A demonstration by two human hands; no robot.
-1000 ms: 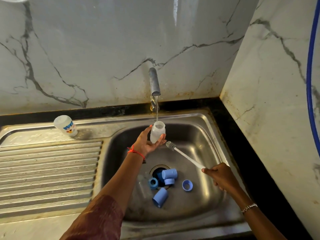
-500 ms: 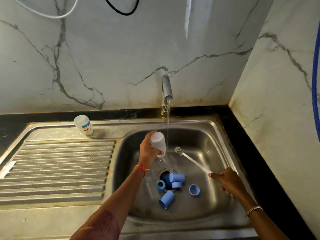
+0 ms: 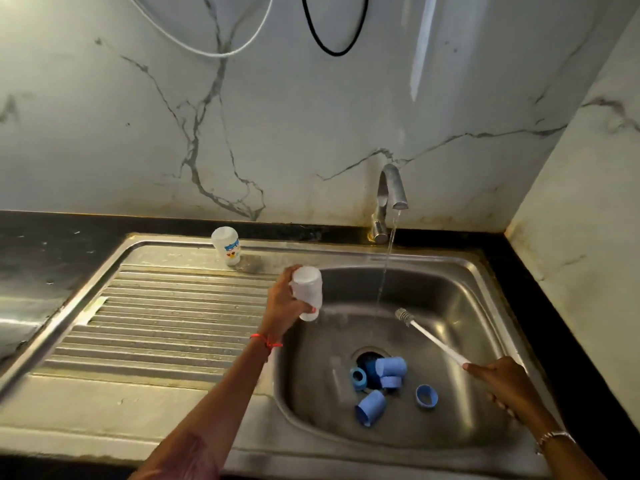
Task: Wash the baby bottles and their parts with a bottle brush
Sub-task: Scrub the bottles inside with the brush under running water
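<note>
At sink [image 3: 450, 263], left hand [image 3: 282, 303] grips inverted bottle [image 3: 306, 289], right hand [image 3: 502, 382] brush [image 3: 429, 336].

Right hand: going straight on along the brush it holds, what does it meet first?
Likely the thin stream of tap water, just beyond the bristle tip of the white bottle brush in the right hand; then the stainless steel sink's far wall. Depth is unclear.

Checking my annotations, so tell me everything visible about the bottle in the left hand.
The bottle is small, translucent white plastic, cylindrical, with no cap or teat. It seems turned neck down, base up, nearly vertical. The left hand grips its side, fingers curled round it, holding it above the left edge of the sink, apart from the running water.
</note>
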